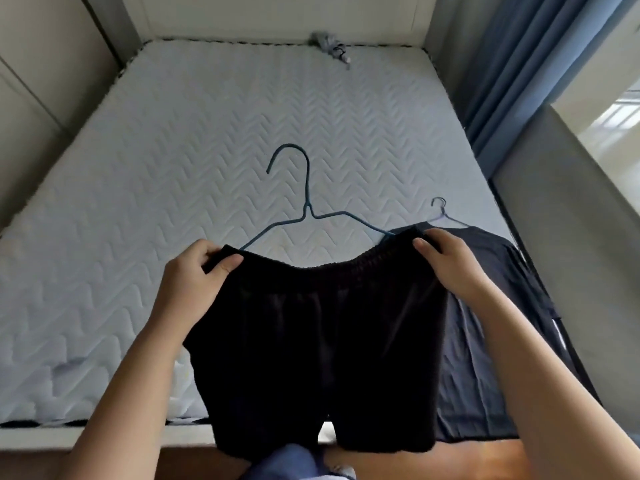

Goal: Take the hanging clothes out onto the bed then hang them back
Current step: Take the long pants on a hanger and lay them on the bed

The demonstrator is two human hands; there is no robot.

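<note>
**Bed.** The white quilted mattress fills most of the view and serves as the laying-out surface for the task.

**Shorts.** The black fabric shorts with an elastic waistband are held up over the near edge of the mattress. The waistband is stretched flat between both hands and the legs hang down past the bed edge. Holding the band taut keeps it straight, which probably suits fitting it to a hanger.

**Shirt.** A dark navy shirt lies flat along the right edge of the mattress, partly under the shorts, on a pale thin wire hanger.

**Hands.** The left hand pinches the left end of the waistband, thumb on the near face and fingers curled behind. The right hand grips the right end the same way.

**Hanger.** A teal wire hanger lies on the mattress just beyond the waistband, hook pointing away. Its lower part is hidden by the shorts, so whether it is threaded through them cannot be told.

**Other.** A small crumpled grey cloth sits at the far edge.
</note>
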